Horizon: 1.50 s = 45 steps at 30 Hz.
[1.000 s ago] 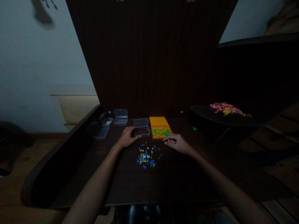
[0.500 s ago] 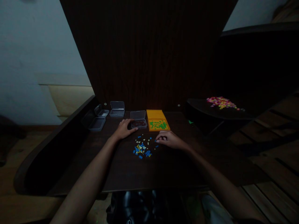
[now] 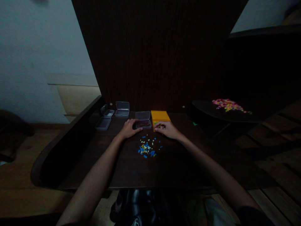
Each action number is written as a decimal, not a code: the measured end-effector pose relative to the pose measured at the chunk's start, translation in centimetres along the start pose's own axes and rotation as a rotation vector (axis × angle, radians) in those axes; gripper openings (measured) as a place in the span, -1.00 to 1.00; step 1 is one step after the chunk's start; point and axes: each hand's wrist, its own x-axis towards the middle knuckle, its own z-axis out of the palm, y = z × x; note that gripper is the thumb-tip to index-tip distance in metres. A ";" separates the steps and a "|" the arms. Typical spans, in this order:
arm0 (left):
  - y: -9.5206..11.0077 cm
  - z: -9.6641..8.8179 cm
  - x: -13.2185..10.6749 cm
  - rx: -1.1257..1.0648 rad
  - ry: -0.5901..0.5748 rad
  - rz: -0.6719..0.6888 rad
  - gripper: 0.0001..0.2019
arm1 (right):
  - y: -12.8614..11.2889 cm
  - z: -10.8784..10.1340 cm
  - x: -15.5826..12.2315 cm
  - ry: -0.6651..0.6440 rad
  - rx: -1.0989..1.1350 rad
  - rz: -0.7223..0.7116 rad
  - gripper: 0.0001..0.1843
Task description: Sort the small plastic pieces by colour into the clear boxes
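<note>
On the dark table [image 3: 178,169] lies a small heap of blue, yellow and white pieces [image 3: 148,148]. Behind it stand a clear box with dark red pieces [image 3: 143,122] and an open orange box [image 3: 158,116] holding green pieces. My left hand [image 3: 129,129] rests flat beside the clear box, fingertips touching its near left edge. Over the orange box's tray my right hand [image 3: 167,129] has its fingers curled together; anything held in them is too small and dark to make out. The hand covers most of the green pieces.
Three more clear boxes [image 3: 122,110] stand open at the table's far left, near a raised dark rail [image 3: 70,138]. A dark wooden panel [image 3: 155,56] rises behind the table. At the right a round dark surface [image 3: 211,114] carries a heap of pink and yellow pieces [image 3: 227,105].
My right hand has moved from the heap's right side forward onto the orange box. My left hand has stayed at the clear box. The camera has shifted a little.
</note>
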 end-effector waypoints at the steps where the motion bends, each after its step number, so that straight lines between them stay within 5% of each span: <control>1: 0.0 0.0 0.0 0.002 0.001 -0.002 -0.45 | -0.2 0.1 0.9 -0.001 -0.023 -0.018 -0.83; 13: 0.2 -0.2 0.0 -0.005 -0.007 0.013 -0.48 | -1.1 1.6 9.7 -0.295 -0.350 -0.085 -0.85; 27: 0.2 -0.2 0.0 -0.011 -0.003 0.029 -0.47 | -0.6 1.7 10.8 -0.402 -0.407 -0.137 -0.81; 35: -0.3 0.2 0.1 -0.001 0.003 0.013 -0.45 | -2.0 -1.1 6.5 -0.280 -0.162 -0.165 -0.88; 41: -0.2 0.2 0.1 0.001 0.004 0.003 -0.44 | -2.2 -2.0 -0.2 -0.521 0.020 -0.109 -0.65; 45: -0.1 0.1 0.2 0.007 -0.005 0.004 -0.44 | -1.7 -1.7 -3.0 -0.537 -0.063 -0.106 -0.71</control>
